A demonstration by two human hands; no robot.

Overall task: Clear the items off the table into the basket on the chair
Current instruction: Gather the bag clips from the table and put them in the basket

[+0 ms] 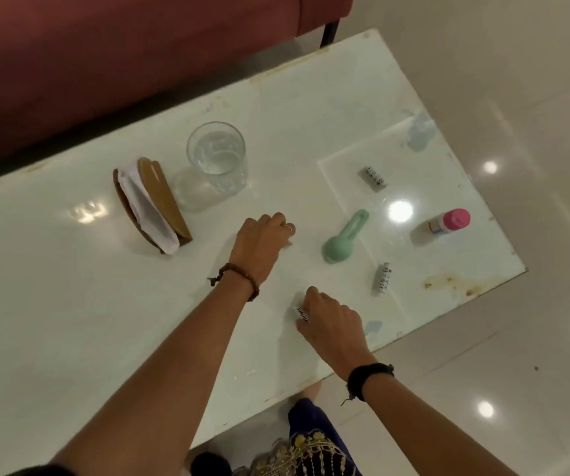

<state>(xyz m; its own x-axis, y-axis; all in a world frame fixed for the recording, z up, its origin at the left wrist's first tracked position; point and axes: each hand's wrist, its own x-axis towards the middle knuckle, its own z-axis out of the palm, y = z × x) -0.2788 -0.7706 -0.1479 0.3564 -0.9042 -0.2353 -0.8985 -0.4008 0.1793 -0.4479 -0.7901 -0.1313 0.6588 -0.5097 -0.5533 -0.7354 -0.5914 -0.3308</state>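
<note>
The white glass table fills most of the view, with a red sofa seen along its far side. Both forearms are stretched out from the near edge over the table. The left hand is held palm down with the knuckles raised and the fingers curled under; whether anything is held in its grip cannot be told. The right hand is lowered to the surface, its grip pinched round a small white labelled tube. To the far left a brown napkin holder and a clear glass are set side by side. To the right lie a green scoop, a pink-capped bottle on its side, and two small batteries.
</note>
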